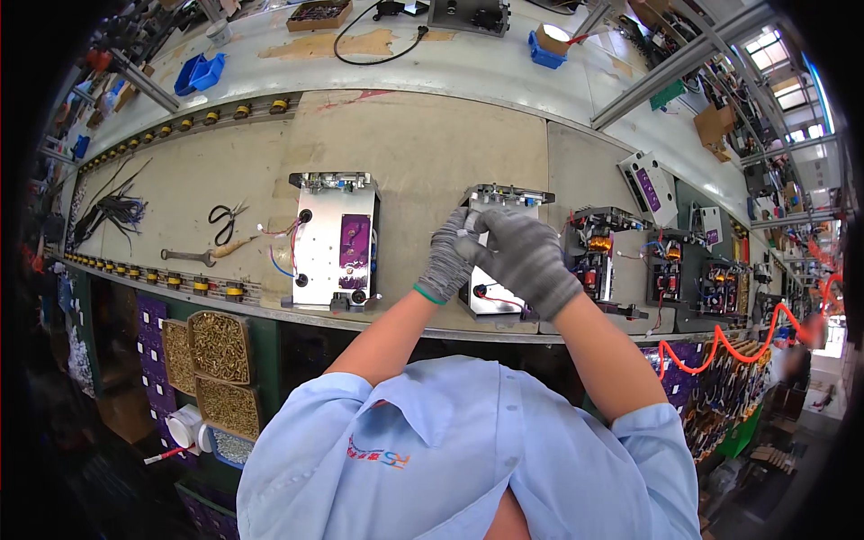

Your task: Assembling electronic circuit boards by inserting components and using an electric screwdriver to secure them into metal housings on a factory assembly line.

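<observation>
Both of my hands wear grey knit gloves and meet over a silver metal housing (497,304) on the bench. My left hand (445,261) is closed at the housing's left side, its fingertips against those of the other hand. From the right, my right hand (526,256) reaches across the housing with thumb and fingers pinched together. A small whitish bit shows between the fingertips; its kind cannot be made out. A circuit board (508,195) with small parts runs along the housing's far end. Red wires come out of a black grommet (480,291) near its close end.
Another silver housing (322,243) with a purple label stands to the left. Black-handled scissors (225,225), a wrench (189,256) and a bundle of dark cable ties (112,211) lie farther left. Opened units with copper coils (596,245) crowd the right. Screw bins (220,346) hang below the edge.
</observation>
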`<act>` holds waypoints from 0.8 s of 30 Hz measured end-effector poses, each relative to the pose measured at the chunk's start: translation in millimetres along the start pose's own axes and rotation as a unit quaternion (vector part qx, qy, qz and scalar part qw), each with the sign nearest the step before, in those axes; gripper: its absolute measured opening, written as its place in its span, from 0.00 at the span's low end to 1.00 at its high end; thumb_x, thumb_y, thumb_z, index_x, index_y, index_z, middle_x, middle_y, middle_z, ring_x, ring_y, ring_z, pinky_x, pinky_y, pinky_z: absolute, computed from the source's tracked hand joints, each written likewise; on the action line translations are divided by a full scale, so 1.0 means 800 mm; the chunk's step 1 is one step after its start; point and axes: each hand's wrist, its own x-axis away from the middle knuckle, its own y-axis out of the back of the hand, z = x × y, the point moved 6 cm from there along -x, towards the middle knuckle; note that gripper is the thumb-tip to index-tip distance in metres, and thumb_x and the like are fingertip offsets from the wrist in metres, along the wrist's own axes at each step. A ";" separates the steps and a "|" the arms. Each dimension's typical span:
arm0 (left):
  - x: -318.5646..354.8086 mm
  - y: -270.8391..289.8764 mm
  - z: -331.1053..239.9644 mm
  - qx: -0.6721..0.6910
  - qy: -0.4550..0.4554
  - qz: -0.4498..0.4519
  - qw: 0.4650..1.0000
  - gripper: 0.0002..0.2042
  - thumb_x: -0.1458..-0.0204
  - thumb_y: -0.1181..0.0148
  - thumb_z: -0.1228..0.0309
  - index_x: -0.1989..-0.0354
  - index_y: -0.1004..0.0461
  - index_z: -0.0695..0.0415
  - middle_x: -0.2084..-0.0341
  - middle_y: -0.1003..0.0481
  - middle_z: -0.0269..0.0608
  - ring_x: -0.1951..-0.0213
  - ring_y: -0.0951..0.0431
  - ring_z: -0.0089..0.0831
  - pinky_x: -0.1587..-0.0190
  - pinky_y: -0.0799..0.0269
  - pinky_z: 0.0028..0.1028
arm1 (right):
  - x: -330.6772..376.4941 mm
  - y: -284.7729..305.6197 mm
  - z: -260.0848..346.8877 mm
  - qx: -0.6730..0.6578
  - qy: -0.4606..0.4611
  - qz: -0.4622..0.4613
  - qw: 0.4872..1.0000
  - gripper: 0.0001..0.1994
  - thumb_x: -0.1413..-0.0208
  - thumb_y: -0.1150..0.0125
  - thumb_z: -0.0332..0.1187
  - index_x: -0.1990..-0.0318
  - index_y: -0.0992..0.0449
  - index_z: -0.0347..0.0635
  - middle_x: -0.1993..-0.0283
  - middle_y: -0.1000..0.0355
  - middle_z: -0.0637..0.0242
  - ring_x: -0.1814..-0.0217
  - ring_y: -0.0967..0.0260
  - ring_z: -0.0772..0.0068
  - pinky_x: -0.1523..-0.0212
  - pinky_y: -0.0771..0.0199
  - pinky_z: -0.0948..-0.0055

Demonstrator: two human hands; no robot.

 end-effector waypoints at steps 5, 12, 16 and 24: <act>0.002 0.015 -0.017 -0.150 -0.028 -0.035 0.988 0.14 0.41 0.42 0.72 0.47 0.31 0.59 0.63 0.25 0.34 0.61 0.26 0.21 0.58 0.25 0.23 | -0.052 -0.041 -0.028 0.066 -0.006 0.071 0.995 0.15 0.43 0.41 0.45 0.64 0.22 0.42 0.69 0.24 0.54 0.64 0.25 0.52 0.61 0.26 0.57; 0.027 0.011 -0.057 -0.281 0.005 -0.012 0.960 0.15 0.44 0.36 0.59 0.58 0.23 0.58 0.76 0.29 0.26 0.78 0.34 0.14 0.76 0.38 0.19 | -0.045 -0.078 -0.081 -0.106 -0.059 0.003 0.993 0.13 0.43 0.38 0.43 0.63 0.25 0.42 0.71 0.25 0.54 0.66 0.26 0.50 0.62 0.27 0.57; 0.010 0.046 -0.043 -0.329 0.050 -0.087 0.939 0.14 0.43 0.37 0.60 0.58 0.23 0.57 0.76 0.29 0.26 0.79 0.36 0.15 0.77 0.40 0.18 | -0.013 -0.106 -0.094 0.009 -0.070 0.084 0.994 0.17 0.42 0.40 0.47 0.62 0.25 0.39 0.70 0.24 0.52 0.62 0.24 0.49 0.59 0.27 0.57; -0.018 0.079 0.007 -0.252 0.189 -0.016 0.949 0.15 0.44 0.38 0.62 0.54 0.24 0.59 0.77 0.32 0.25 0.81 0.38 0.13 0.82 0.43 0.17 | -0.009 -0.125 -0.088 0.126 -0.025 0.243 0.961 0.30 0.44 0.42 0.55 0.48 0.31 0.35 0.51 0.28 0.49 0.48 0.28 0.50 0.48 0.28 0.56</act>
